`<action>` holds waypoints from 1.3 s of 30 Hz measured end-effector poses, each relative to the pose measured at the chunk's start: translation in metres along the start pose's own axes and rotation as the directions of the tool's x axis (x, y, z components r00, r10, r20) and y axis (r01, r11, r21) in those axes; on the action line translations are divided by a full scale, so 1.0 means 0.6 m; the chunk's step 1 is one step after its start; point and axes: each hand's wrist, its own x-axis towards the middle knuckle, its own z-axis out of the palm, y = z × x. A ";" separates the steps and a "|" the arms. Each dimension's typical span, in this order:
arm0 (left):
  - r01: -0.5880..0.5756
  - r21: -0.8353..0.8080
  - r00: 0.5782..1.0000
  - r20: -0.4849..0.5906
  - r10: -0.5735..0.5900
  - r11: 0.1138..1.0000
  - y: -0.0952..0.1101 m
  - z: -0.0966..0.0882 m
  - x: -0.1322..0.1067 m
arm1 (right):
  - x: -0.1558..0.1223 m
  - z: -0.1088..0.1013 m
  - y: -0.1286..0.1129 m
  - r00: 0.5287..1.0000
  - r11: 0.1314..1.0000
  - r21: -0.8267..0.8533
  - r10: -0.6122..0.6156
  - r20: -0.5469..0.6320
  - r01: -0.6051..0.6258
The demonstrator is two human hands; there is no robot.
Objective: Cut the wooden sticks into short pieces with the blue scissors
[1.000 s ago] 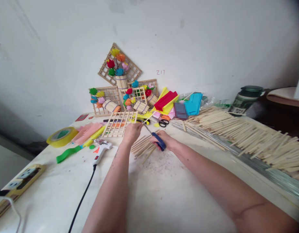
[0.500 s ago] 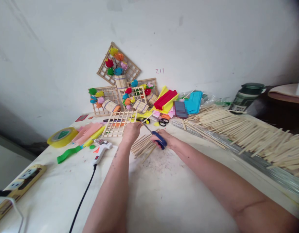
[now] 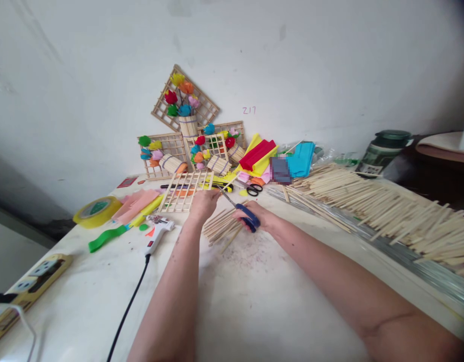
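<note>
My left hand (image 3: 203,205) is closed around a thin wooden stick (image 3: 234,181), whose free end points up and to the right. It overlaps the right corner of a small lattice of wooden sticks (image 3: 179,192); whether it also grips the lattice is hidden. My right hand (image 3: 260,215) holds blue-handled scissors (image 3: 248,216), their blades reaching toward the stick beside my left fingers. Below and between both hands lies a bundle of loose sticks (image 3: 221,225) on the white table.
Lattices with paper tulips (image 3: 184,98) lean on the wall. A long stick pile (image 3: 382,206) and green-lidded bottle (image 3: 384,153) are right. A glue gun (image 3: 156,239), tape roll (image 3: 98,212) and power strip (image 3: 35,286) are left. Black-handled scissors (image 3: 254,189) lie behind my right hand.
</note>
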 end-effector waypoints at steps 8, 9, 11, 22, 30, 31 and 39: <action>0.084 -0.147 0.995 0.061 -0.075 0.986 -0.004 0.005 0.002 | -0.002 -0.003 -0.005 0.999 0.997 -0.053 0.054 0.007 -0.054; 0.100 -0.167 0.993 0.072 -0.089 0.981 -0.004 0.005 0.003 | -0.003 -0.004 -0.006 0.999 0.997 -0.054 0.050 0.012 -0.049; 0.125 -0.197 0.990 0.089 -0.109 0.972 -0.003 0.004 0.003 | -0.006 -0.004 -0.007 0.999 0.998 -0.052 0.034 0.018 -0.033; 0.158 -0.304 0.984 0.132 -0.123 0.939 0.008 0.001 0.003 | -0.009 -0.010 -0.010 0.999 0.998 -0.061 0.016 0.048 -0.013; 0.159 -0.344 0.982 0.151 -0.113 0.926 0.015 0.002 0.002 | -0.003 -0.014 -0.004 0.998 0.999 -0.046 -0.010 0.062 0.013; 0.161 -0.346 0.982 0.151 -0.115 0.924 0.015 0.002 0.002 | -0.003 -0.013 -0.005 0.998 0.999 -0.045 -0.013 0.056 0.015; 0.118 -0.377 0.990 0.122 -0.078 0.919 0.017 -0.003 -0.001 | -0.006 -0.003 -0.006 0.999 0.995 -0.083 -0.049 0.010 0.050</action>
